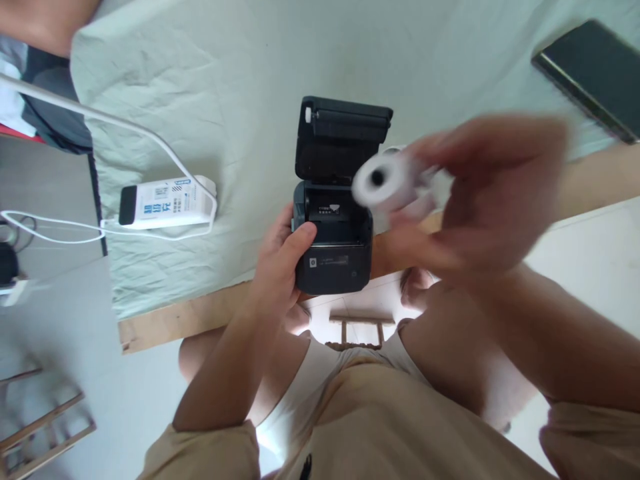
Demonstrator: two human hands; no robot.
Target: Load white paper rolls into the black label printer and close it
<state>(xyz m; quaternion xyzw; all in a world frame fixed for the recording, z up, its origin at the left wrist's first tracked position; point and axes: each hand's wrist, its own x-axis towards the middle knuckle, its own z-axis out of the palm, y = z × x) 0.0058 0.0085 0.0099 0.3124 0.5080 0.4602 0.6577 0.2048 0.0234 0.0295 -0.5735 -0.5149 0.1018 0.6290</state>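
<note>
A small black label printer [334, 270] is tilted at the table's near edge, its lid [345, 137] swung up and its inner bay exposed. My left hand [283, 257] grips the printer's left side, thumb on the rim. Between the fingers of my right hand [500, 193], blurred by motion, is a white paper roll [383, 183] with a dark hole in its core. The roll hangs over the right part of the bay and hides that corner. Whether it touches the printer I cannot tell.
A white power bank [170, 203] with a white cable [130, 127] lies on the green cloth [240, 80] at left. At the far right is a dark flat box-like object [595, 73]. The wooden table edge [185, 317] runs just above my legs.
</note>
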